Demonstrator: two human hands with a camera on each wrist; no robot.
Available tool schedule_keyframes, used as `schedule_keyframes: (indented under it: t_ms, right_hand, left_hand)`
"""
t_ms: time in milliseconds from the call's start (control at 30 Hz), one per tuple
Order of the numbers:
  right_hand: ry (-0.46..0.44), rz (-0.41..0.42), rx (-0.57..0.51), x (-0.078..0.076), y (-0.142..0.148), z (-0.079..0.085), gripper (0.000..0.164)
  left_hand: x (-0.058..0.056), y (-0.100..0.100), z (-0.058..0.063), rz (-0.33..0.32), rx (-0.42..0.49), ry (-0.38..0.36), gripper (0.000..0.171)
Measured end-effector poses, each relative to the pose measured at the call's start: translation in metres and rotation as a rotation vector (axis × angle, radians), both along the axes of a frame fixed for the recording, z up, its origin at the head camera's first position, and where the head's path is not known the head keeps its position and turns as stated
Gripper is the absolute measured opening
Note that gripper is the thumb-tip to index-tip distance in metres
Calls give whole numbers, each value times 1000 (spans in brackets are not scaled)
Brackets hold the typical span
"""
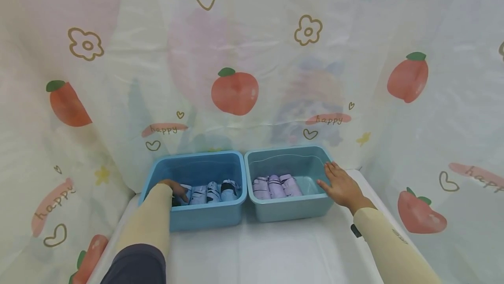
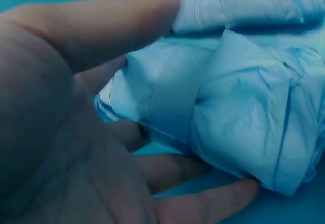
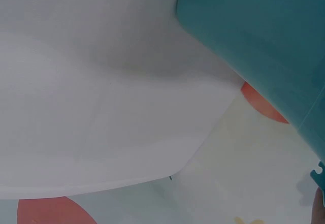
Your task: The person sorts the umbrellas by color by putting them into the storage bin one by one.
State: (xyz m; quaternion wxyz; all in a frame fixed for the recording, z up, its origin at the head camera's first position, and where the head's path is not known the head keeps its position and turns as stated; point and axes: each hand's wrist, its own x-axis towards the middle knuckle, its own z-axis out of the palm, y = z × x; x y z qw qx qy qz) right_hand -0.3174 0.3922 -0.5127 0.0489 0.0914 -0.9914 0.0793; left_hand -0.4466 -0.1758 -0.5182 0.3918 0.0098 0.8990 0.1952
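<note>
My left hand (image 1: 176, 188) reaches down into the blue bin (image 1: 204, 218) on the left. In the left wrist view its fingers lie along the lower side of a rolled light-blue bundle (image 2: 238, 112), and the thumb stays apart from the fingers above it. Several similar blue rolls (image 1: 213, 193), some with dark markings, lie in a row in that bin. My right hand (image 1: 343, 186) rests on the right rim of the pale teal bin (image 1: 293, 212), fingers extended. Inside that bin are lilac rolls (image 1: 276, 187), side by side at its left.
Both bins stand next to each other on a white table (image 1: 287, 253), near its far edge. A printed curtain (image 1: 260, 47) with fruit, hearts and flowers hangs behind and at both sides. A small dark object (image 1: 356, 230) shows at the right wrist.
</note>
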Motion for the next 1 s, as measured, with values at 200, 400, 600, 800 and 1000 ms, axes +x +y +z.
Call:
schedule_keyframes:
  t_ms: [200,400,600,800,1000]
  right_hand:
    - [6,12,1,-2,-2,-1,87]
    - [1,18,0,-5,-6,-2,87]
    - [8,41,-16,-8,-10,-4,87]
    - [-10,48,-30,-13,-6,-9,88]
    - [-31,41,-40,-25,4,-9,91]
  left_hand:
    - [4,9,3,-109,-34,-70,84]
    - [7,12,1,-69,-41,-106,82]
    - [7,9,3,-35,-52,-81,78]
    - [10,4,35,-140,-7,45,75]
    - [13,2,74,-82,173,169,71]
